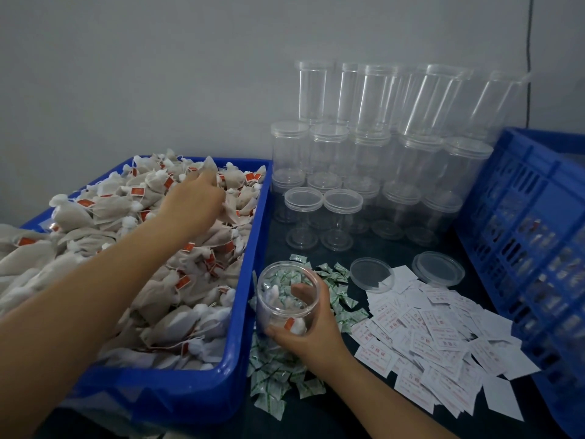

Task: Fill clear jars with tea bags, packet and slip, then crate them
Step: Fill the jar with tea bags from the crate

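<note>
Dark desk (pixel 380 416) against plain grey wall. I see right hand (pixel 311 331), grip wrapped round open jar (pixel 286 299), upright just right of blue bin (pixel 243 280), mouth up, long axis vertical, one tea bag (pixel 296 324) inside. Left hand (pixel 193 198) among heaped bags; grip unclear. Blue crate (pixel 522 236) far right.

Open clear jar (pixel 288 299) at lower centre, tilted toward camera, one tea bag inside; tea bags (pixel 142 248) heaped in blue bin at left; green-white packets (pixel 278 375) and white slips (pixel 443 337) scattered lower right; blue crate (pixel 538 232) at right edge.
</note>
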The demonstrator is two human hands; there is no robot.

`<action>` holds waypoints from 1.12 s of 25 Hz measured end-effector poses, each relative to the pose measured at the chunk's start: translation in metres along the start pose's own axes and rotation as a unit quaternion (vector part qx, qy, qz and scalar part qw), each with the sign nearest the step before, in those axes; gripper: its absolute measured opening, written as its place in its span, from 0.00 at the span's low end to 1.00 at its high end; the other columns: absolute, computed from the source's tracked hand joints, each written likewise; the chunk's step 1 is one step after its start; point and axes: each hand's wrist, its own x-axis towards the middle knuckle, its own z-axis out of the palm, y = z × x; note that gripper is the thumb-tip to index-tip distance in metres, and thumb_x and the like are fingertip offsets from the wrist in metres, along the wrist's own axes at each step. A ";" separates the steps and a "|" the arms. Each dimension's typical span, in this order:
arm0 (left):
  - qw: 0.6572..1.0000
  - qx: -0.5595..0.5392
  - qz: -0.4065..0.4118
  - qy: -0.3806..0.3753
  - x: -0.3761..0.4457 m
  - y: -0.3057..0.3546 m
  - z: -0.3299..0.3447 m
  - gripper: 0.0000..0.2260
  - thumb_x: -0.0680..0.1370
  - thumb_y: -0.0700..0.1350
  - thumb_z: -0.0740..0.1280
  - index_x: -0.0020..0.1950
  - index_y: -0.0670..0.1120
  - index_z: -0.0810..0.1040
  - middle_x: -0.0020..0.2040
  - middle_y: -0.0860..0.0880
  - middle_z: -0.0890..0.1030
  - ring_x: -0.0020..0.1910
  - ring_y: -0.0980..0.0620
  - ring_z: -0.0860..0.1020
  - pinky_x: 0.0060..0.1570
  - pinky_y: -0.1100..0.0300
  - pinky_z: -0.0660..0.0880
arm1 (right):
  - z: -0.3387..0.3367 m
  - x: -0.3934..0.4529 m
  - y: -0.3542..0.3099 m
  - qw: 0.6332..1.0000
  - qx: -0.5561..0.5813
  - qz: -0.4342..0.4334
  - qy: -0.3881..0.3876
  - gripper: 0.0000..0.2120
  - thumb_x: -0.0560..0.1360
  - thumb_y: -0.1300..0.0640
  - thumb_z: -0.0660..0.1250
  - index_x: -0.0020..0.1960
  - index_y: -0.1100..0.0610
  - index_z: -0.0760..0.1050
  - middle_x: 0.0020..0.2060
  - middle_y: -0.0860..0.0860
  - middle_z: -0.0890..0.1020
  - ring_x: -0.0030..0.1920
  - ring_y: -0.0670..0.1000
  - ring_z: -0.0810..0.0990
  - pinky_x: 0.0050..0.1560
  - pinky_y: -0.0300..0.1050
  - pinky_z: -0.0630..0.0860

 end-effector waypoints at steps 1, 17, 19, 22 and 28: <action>0.997 -0.069 -0.019 0.010 -0.004 0.002 -0.011 0.09 0.76 0.44 0.67 0.54 0.43 0.80 0.55 0.43 0.74 0.52 0.47 0.73 0.50 0.54 0.71 | 0.000 0.000 0.000 1.000 -0.001 0.000 -0.001 0.44 0.60 0.47 0.80 0.64 0.23 0.58 0.63 0.38 0.71 0.59 0.27 0.71 0.50 0.22 0.72; 0.938 -0.302 0.147 -0.086 -0.071 0.084 -0.057 0.05 0.77 0.43 0.66 0.50 0.48 0.80 0.47 0.54 0.79 0.46 0.58 0.75 0.50 0.64 0.72 | 0.004 0.005 0.007 0.999 0.034 -0.032 0.013 0.43 0.66 0.55 0.82 0.71 0.39 0.61 0.63 0.40 0.76 0.63 0.44 0.79 0.54 0.39 0.79; 0.939 -0.299 0.150 -0.076 -0.073 0.094 -0.050 0.06 0.77 0.42 0.65 0.51 0.46 0.80 0.48 0.52 0.79 0.46 0.56 0.75 0.50 0.62 0.72 | 0.003 0.006 0.007 0.999 0.033 -0.033 0.010 0.42 0.67 0.56 0.81 0.71 0.40 0.61 0.63 0.38 0.77 0.64 0.44 0.78 0.56 0.38 0.78; 0.950 -0.242 0.169 -0.104 -0.070 0.101 -0.042 0.06 0.78 0.43 0.62 0.51 0.47 0.78 0.48 0.51 0.78 0.48 0.53 0.76 0.49 0.58 0.74 | 0.002 0.006 0.010 0.999 0.036 -0.028 0.008 0.44 0.67 0.57 0.81 0.74 0.42 0.59 0.64 0.40 0.77 0.65 0.44 0.77 0.58 0.41 0.78; 0.947 -0.091 0.239 -0.194 -0.064 0.104 -0.043 0.08 0.78 0.45 0.61 0.53 0.51 0.79 0.50 0.52 0.79 0.48 0.52 0.77 0.45 0.57 0.75 | 0.003 0.007 0.014 0.998 0.064 -0.021 -0.011 0.44 0.67 0.63 0.78 0.70 0.35 0.60 0.60 0.43 0.79 0.58 0.51 0.83 0.52 0.43 0.81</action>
